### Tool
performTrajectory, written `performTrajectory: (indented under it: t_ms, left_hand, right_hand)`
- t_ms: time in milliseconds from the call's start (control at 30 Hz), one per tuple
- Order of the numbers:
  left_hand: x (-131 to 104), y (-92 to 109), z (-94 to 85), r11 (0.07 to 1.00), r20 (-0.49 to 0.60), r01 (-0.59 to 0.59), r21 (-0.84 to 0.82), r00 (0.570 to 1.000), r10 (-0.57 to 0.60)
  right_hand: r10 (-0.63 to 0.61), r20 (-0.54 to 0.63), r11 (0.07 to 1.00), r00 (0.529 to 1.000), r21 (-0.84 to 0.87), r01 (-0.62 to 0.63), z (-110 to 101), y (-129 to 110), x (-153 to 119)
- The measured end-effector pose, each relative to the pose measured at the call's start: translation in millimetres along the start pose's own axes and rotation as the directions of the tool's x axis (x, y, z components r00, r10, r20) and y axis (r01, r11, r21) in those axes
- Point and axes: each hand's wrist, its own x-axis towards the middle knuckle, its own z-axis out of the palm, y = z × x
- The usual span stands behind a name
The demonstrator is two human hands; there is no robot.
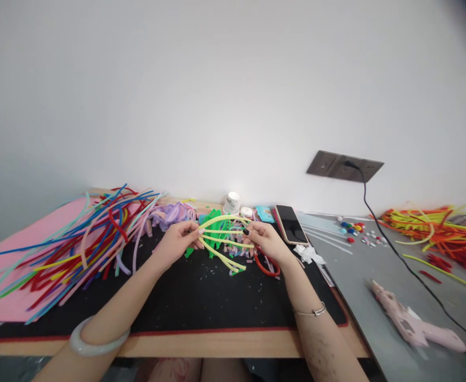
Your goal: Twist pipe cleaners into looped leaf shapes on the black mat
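Note:
Several pale yellow pipe cleaners (220, 240) are stretched between my two hands above the black mat (217, 302). My left hand (179, 241) pinches them where they gather on the left, and from there they fan out to the right. The fingers of my right hand (262, 240) are closed around some of the strands on that side. Two lower strands hang free, pointing down to the right. Behind them lie green pieces (212, 217), and a red pipe cleaner loop (267, 265) rests below my right hand.
A heap of colourful pipe cleaners (97, 239) covers pink sheets (2, 239) on the left. Toward the wall stand a paper cup (231, 203) and a phone (291, 224). To the right are pompoms (352, 228), a pink glue gun (411, 321) and its black cable (399, 246).

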Motion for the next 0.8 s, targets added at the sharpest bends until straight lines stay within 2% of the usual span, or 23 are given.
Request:
performTrajectory:
  t_ms: [467, 533, 600, 633, 700, 767, 800]
  left_hand:
    - [4, -8, -6.0, 0.998, -0.004, 0.042, -0.042, 0.999, -0.042]
    - [3, -6, -5.9, 0.998, -0.003, 0.043, -0.035, 0.999, -0.043]
    - [3, -5, -5.6, 0.998, -0.013, 0.048, -0.03, 0.999, -0.048]
    - [4, -5, -5.3, 0.998, -0.019, 0.049, -0.027, 0.999, -0.049]
    - [4, -5, -4.0, 0.999, -0.026, 0.041, -0.018, 0.999, -0.041]
    - [4, -6, -1.8, 1.0, -0.02, 0.028, -0.005, 0.999, -0.028]
    - [4, -7, -0.3, 1.0, -0.014, 0.02, 0.003, 1.0, -0.02]
  right_hand:
    - [-0.055, -0.054, 0.987, 0.997, 0.147, 0.063, -13, 14, 4]
    - [-0.063, -0.077, 0.993, 0.995, 0.092, 0.07, -15, 13, 5]
    - [-0.083, -0.168, 0.997, 0.982, -0.023, 0.08, -16, 10, 5]
    - [-0.109, -0.242, 0.991, 0.964, -0.1, 0.087, -16, 7, 5]
    - [-0.202, -0.39, 0.959, 0.898, -0.265, 0.1, -12, 1, 4]
    - [-0.303, -0.438, 0.912, 0.846, -0.392, 0.123, -3, -5, 1]
    - [-0.336, -0.408, 0.891, 0.849, -0.431, 0.145, 3, -7, 0]
